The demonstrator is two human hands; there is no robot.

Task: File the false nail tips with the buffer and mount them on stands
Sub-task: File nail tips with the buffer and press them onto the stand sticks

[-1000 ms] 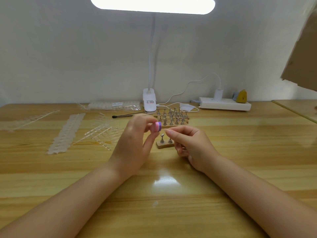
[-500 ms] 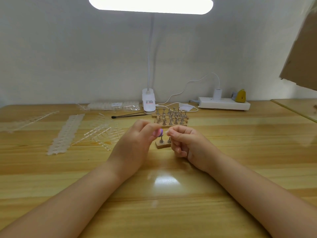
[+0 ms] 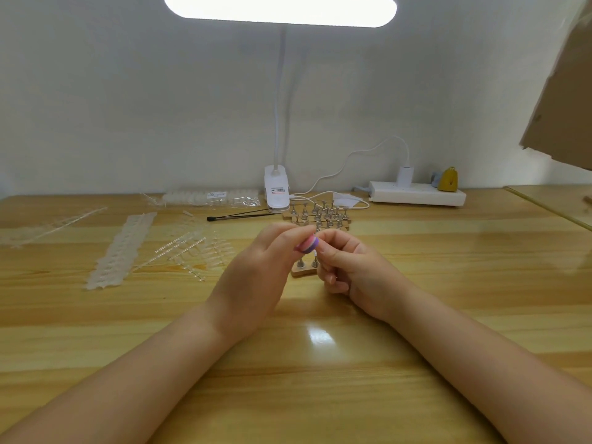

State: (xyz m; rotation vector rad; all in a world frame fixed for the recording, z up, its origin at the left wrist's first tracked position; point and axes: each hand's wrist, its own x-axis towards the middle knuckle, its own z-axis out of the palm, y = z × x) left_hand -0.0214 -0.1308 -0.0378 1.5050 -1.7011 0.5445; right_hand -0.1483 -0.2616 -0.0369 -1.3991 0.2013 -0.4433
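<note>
The left hand [image 3: 256, 277] is raised over the middle of the tabletop [image 3: 448, 283] with its fingers and thumb curled round a small buffer [image 3: 308, 245], pink and purple in bands, pinched near the fingertips. The right hand [image 3: 355, 270] sits just beside it, fingers curled inward, thumb and forefinger pressed together right against the buffer. It probably pinches a nail tip there, but the tip is too small and clear to make out.

Directly behind and below the 2 hands stands a small wooden block [image 3: 302, 271] with 2 metal stands [image 3: 300, 263] upright on it, partly hidden by the fingers. Further toward the far edge, a larger wooden base [image 3: 317, 221] carries rows of many more metal stands, upright and close together.

On the left half of the tabletop lie long strips of clear nail tips [image 3: 121, 251], some in a wide band and some as thin loose rails [image 3: 189, 248] scattered nearer the hands. A packet of tips [image 3: 211, 197] lies by the far edge, with a thin black tool [image 3: 240, 215] just in front of it. A white clamp lamp [image 3: 276, 193] stands at the far edge, its lit head overhead. To its right a white power strip [image 3: 416, 195] lies along the far edge, with a white plug and a small yellow object [image 3: 448, 179] on it. A piece of cardboard [image 3: 563, 107] hangs in at the upper right.
</note>
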